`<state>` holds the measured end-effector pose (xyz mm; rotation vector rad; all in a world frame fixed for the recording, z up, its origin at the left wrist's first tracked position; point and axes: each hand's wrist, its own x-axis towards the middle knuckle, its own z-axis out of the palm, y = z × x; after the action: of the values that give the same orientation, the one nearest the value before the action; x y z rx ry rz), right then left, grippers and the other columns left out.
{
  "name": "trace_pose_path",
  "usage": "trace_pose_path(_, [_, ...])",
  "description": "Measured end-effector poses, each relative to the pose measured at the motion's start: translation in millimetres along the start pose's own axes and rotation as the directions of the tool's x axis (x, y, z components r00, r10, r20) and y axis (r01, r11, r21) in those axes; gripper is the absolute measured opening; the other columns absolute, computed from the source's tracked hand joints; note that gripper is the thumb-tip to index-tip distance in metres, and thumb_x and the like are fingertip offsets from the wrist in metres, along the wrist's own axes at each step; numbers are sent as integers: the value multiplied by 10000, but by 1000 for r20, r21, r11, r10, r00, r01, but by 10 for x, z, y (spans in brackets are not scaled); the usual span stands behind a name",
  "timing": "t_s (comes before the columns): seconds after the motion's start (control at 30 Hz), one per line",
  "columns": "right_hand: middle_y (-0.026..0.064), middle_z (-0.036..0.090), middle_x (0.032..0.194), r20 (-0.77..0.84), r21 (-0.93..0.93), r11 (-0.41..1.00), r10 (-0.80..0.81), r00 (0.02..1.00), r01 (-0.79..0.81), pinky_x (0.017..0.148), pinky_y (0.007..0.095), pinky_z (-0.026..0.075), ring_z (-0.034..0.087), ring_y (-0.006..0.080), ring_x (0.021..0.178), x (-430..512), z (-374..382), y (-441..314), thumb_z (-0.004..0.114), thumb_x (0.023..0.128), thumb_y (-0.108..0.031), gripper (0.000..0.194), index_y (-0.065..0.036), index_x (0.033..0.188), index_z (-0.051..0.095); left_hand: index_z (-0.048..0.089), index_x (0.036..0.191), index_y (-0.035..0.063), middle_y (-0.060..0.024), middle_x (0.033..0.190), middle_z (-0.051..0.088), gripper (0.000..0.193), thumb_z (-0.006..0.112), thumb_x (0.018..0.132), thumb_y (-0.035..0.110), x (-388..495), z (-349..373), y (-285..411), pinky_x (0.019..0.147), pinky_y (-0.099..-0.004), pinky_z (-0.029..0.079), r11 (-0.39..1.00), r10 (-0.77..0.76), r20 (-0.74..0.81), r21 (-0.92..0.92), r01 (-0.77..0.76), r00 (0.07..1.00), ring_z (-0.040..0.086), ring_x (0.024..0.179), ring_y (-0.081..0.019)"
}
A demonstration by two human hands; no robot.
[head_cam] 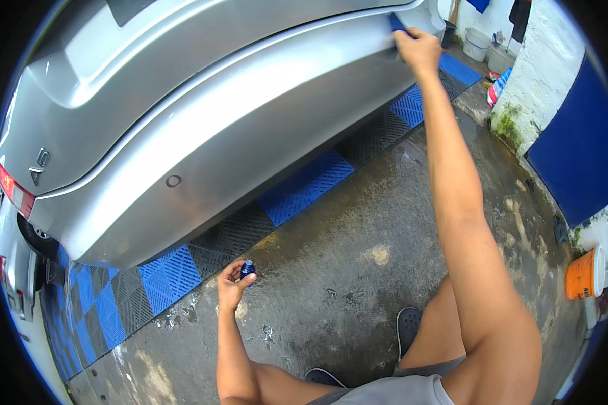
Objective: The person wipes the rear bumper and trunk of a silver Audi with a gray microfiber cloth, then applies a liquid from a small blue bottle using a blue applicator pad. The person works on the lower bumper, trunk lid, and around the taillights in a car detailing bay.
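My left hand (234, 284) holds a small dark blue bottle (248, 270) upright, over the floor just off the lower edge of the silver car's rear bumper (223, 136). Reaching far out to the upper right, my right hand (419, 49) grips a dark blue applicator or cloth (397, 24), slightly blurred, against the bumper near its far corner. A round parking sensor (173, 180) sits in the bumper. Metal letters (39, 166) are fixed to the tailgate above it.
Blue and black interlocking floor tiles (306, 185) lie beneath the car, beside wet concrete (324, 283). An orange bucket (584, 273) stands at right. Pails (476, 44) stand by the white wall (542, 66), and a blue panel (577, 142) leans there. Another car (17, 273) is at far left.
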<state>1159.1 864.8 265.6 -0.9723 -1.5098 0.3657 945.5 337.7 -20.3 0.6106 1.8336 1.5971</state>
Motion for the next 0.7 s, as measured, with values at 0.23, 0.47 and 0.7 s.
trace_pose_path(0.23, [155, 644, 827, -344, 342, 933, 13, 939, 113, 691, 387, 505, 632, 265, 724, -1482, 436, -319, 642, 794, -59, 143, 30, 903, 618, 626, 1160, -19, -68, 1031, 696, 457, 786, 736, -76, 38, 82, 35, 815, -260, 545, 999, 16, 23, -44, -15, 1000, 657, 921, -128])
trace_pose_path(0.47, [113, 622, 842, -222, 340, 700, -589, 777, 628, 711, 341, 552, 650, 274, 786, -2405, 481, -863, 686, 759, -38, 244, -66, 1002, 695, 626, 1146, -30, -72, 1025, 696, 446, 782, 732, -85, 54, 123, 26, 812, -262, 547, 1000, -9, 44, -7, 9, 999, 658, 915, -131])
trace_pose_path(0.7, [152, 686, 934, -217, 593, 797, 290, 932, -110, 751, 336, 514, 629, 202, 791, -977, 566, 847, 668, 763, -50, 276, 51, 1015, 616, 623, 1150, -32, -74, 1031, 694, 455, 785, 728, -84, -56, 61, 111, 854, -271, 540, 999, 0, 38, -33, 1, 999, 657, 945, -137])
